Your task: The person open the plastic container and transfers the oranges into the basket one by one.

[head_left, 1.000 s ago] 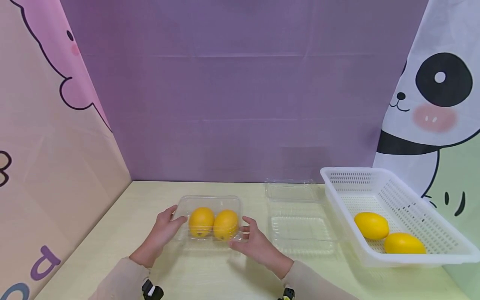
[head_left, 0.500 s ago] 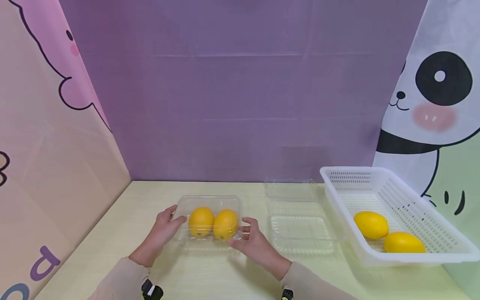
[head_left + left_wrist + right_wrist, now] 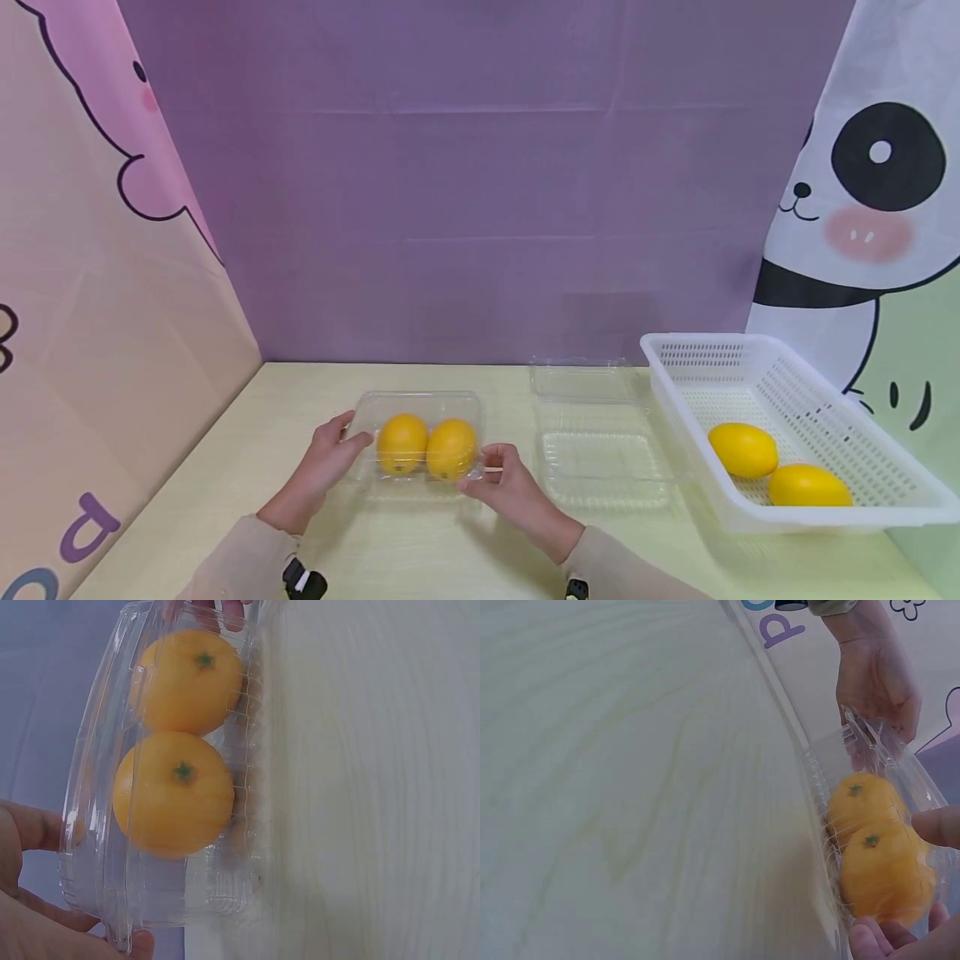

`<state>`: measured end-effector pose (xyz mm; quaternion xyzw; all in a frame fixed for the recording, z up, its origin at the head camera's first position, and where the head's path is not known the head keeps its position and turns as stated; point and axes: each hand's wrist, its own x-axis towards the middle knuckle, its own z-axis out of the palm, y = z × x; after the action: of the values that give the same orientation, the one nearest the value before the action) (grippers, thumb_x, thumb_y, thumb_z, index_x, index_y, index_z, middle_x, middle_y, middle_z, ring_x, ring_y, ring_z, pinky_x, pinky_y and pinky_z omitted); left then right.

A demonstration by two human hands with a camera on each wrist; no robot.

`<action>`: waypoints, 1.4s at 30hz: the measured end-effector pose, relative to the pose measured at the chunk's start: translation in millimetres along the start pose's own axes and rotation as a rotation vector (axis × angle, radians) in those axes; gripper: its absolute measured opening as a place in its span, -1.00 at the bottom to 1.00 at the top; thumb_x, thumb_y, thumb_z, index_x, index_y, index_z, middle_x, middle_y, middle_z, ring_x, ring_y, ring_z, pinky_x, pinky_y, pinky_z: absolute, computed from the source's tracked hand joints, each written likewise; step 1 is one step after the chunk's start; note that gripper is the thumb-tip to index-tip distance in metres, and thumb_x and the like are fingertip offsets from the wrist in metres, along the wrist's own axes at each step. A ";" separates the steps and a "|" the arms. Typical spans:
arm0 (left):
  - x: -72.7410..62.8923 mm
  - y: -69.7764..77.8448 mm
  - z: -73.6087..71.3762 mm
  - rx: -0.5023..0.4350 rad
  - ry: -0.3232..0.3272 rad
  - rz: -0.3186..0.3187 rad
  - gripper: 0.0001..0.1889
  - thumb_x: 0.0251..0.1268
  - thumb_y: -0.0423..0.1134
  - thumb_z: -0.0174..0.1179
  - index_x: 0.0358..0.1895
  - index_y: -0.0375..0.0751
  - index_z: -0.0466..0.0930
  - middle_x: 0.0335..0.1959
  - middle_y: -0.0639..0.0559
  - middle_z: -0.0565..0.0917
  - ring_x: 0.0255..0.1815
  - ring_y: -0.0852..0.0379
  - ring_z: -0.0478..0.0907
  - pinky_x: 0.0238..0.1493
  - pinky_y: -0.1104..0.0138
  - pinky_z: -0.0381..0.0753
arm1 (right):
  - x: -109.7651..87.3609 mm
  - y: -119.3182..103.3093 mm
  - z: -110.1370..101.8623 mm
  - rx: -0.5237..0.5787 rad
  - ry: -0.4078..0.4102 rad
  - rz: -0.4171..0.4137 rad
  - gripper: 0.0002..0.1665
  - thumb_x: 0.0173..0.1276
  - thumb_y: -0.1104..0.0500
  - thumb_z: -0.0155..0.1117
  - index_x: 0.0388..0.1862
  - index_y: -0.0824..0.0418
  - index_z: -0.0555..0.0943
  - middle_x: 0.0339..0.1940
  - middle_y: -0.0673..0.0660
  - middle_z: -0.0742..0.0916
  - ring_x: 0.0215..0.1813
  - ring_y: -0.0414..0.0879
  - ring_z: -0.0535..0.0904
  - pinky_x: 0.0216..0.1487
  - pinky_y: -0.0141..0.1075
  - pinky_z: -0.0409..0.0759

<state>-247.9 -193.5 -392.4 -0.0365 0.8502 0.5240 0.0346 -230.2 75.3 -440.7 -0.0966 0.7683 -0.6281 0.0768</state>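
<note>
A clear plastic clamshell box [image 3: 418, 402], its lid down, stands on the table with two oranges [image 3: 402, 443] side by side inside. Green star-shaped stem ends mark the oranges [image 3: 177, 799] in the left wrist view. My left hand [image 3: 324, 467] grips the box's left end, thumb at the rim and fingers around the side. At the right end, my right hand [image 3: 521, 496] pinches the near corner between thumb and fingers. In the right wrist view, the fingers [image 3: 870, 939] of that hand lie against the box below the oranges. Whether the lid is fully latched, I cannot tell.
Right of the box lies another clear clamshell [image 3: 603, 457], spread open with nothing in it. Beyond it a white perforated basket [image 3: 667, 433] holds two yellow, lemon-shaped fruits [image 3: 742, 450]. A purple cloth backdrop [image 3: 480, 183] rises behind the table [image 3: 420, 550].
My right hand's upper fingers have come down and in against the box's right corner. The left hand, the box and the oranges hold their places.
</note>
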 end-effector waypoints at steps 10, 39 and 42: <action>-0.5 -0.8 -0.5 -0.014 -0.006 -0.011 -0.25 0.49 -0.18 -0.03 0.52 -0.58 -0.11 0.52 -0.53 -0.09 0.52 -0.44 -0.09 0.47 -0.19 0.01 | -1.0 1.3 -0.9 -0.031 -0.023 -0.031 -0.42 0.30 0.11 0.44 0.09 0.35 0.36 0.06 0.23 0.49 0.06 0.08 0.53 0.03 -0.07 0.60; 0.7 0.8 -4.0 -0.019 -0.033 -0.011 -0.24 0.52 -0.13 -0.02 0.53 -0.56 -0.12 0.53 -0.50 -0.08 0.53 -0.43 -0.10 0.46 -0.20 0.03 | -0.1 -7.8 -1.9 -0.059 -0.102 -0.055 -0.70 0.46 0.12 0.19 -0.03 0.30 0.39 -0.21 0.06 0.46 -0.18 -0.08 0.36 -0.18 -0.31 0.42; 1.1 -1.4 -6.1 -0.022 -0.043 -0.012 -0.22 0.51 -0.10 0.00 0.54 -0.53 -0.13 0.54 -0.49 -0.08 0.53 -0.43 -0.09 0.46 -0.21 0.05 | 0.3 -8.1 -4.2 -0.039 -0.121 -0.028 -0.67 0.52 0.04 0.12 0.01 0.29 0.42 -0.19 0.10 0.53 -0.14 -0.05 0.43 -0.07 -0.20 0.48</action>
<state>-248.9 -199.6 -391.0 -0.0307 0.8434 0.5335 0.0559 -231.1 77.6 -431.9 -0.1467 0.7727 -0.6072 0.1125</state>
